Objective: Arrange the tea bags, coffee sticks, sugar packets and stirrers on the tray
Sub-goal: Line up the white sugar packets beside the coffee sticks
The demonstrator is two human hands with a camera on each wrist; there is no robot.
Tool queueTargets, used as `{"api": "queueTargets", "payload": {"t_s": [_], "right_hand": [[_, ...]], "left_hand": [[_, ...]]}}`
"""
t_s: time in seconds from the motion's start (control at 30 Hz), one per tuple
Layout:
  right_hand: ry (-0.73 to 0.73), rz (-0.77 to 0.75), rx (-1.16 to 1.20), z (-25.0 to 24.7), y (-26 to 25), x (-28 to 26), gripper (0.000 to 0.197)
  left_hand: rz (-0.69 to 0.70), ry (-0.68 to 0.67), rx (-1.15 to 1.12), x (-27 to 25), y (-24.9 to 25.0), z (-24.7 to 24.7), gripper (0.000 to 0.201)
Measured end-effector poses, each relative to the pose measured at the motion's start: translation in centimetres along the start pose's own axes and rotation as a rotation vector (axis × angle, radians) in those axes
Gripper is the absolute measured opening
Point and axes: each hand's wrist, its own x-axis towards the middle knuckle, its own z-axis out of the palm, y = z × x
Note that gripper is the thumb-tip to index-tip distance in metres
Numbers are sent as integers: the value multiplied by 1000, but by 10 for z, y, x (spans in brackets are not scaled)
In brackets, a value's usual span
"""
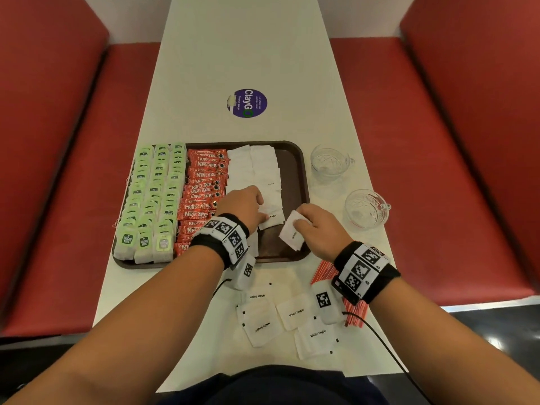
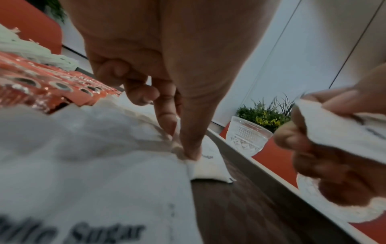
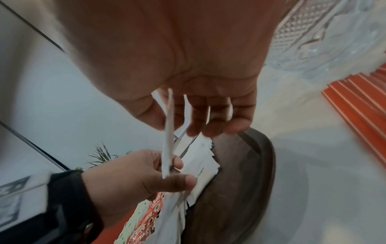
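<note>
A brown tray [image 1: 295, 171] holds three columns of green tea bags [image 1: 155, 194], a column of red coffee sticks [image 1: 201, 188] and two columns of white sugar packets [image 1: 254, 168]. My left hand [image 1: 263, 216] pinches the edge of the nearest sugar packet [image 2: 208, 166] in the right column, between thumb and forefinger. Just to its right, over the tray's near right corner, my right hand [image 1: 298, 226] holds a few sugar packets [image 1: 292, 235] fanned between its fingers [image 3: 236, 127]. Red stirrers [image 1: 324, 271] lie on the table under my right wrist.
Several loose sugar packets [image 1: 295, 314] lie on the white table in front of the tray. Two glass cups [image 1: 328, 163] [image 1: 366, 210] stand to the right of the tray. A purple sticker [image 1: 247, 103] is further back. Red benches flank the table.
</note>
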Motion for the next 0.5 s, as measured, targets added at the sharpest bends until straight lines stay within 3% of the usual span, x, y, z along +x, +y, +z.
{"api": "queueTargets", "payload": {"t_s": [0.17,0.3,0.5], "right_hand": [[75,-28,5,-1,7,6,13],[99,-15,-12,0,11,11,13],[98,26,37,-1,12,15,10]], "left_hand": [[103,32,116,3,2,-3,35],[261,-44,275,0,8,-2,31],[299,-81,310,3,6,-6,24]]}}
